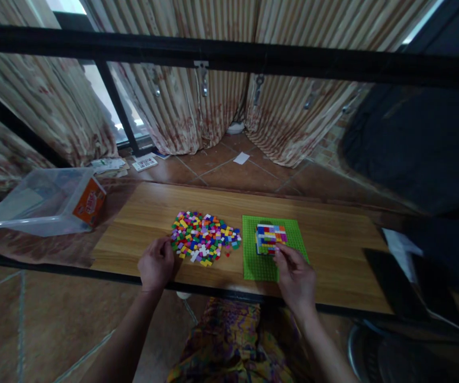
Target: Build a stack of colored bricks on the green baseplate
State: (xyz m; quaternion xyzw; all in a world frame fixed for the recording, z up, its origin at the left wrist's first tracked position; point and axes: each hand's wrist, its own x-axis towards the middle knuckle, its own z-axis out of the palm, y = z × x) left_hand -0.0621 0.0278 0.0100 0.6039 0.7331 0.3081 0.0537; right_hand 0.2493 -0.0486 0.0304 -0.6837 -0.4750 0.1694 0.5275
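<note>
A loose pile of small toy building bricks [203, 236] in many colours lies on the wooden table. At its left edge rests my left hand [156, 264], fingers curled closed; whatever may be inside them is hidden. Right of the pile, a green studded baseplate [253, 268] carries a multicoloured block of stacked bricks [269, 236]. My right hand [296, 276] is at the near right corner of that block, thumb and fingers pinched together. Its fingertips touch or nearly touch the bricks, and any small piece between them is too small to make out.
The wooden tabletop [341, 255] is long and narrow, with a dark front edge. On the left stands a see-through plastic box [49, 213] with an orange label. Dark flat objects [393, 282] lie at the right end. A black rail [229, 56] crosses before curtains.
</note>
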